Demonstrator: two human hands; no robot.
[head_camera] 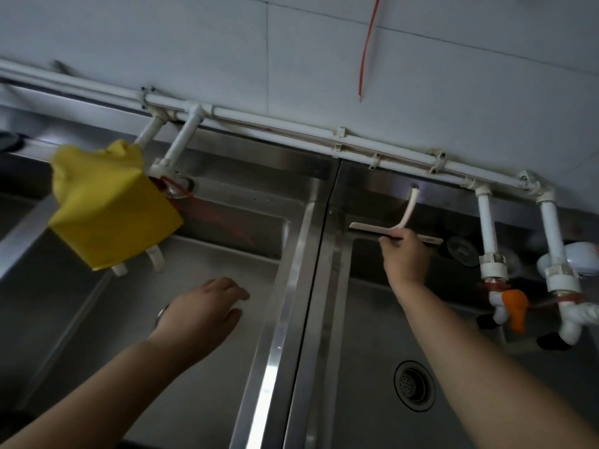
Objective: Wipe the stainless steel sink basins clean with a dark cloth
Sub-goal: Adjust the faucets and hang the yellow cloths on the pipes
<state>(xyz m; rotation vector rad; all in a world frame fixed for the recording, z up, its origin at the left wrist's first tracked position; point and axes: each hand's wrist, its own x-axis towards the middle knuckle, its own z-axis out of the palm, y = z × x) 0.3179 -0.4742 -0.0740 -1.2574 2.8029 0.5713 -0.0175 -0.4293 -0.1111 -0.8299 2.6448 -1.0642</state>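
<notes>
Left hand [202, 307] presses something pale, unclear, into left basin [168, 367]; right hand [405, 256] grips white squeegee [382, 229] above right basin [453, 367]. No dark cloth visible; wiping looks unfinished.

We see a stainless steel sink unit [293, 286] with 2 basins side by side — a round drain strainer [414, 385] is set in the right basin's floor, and a white squeegee [393, 226] lies along its back rim.
</notes>
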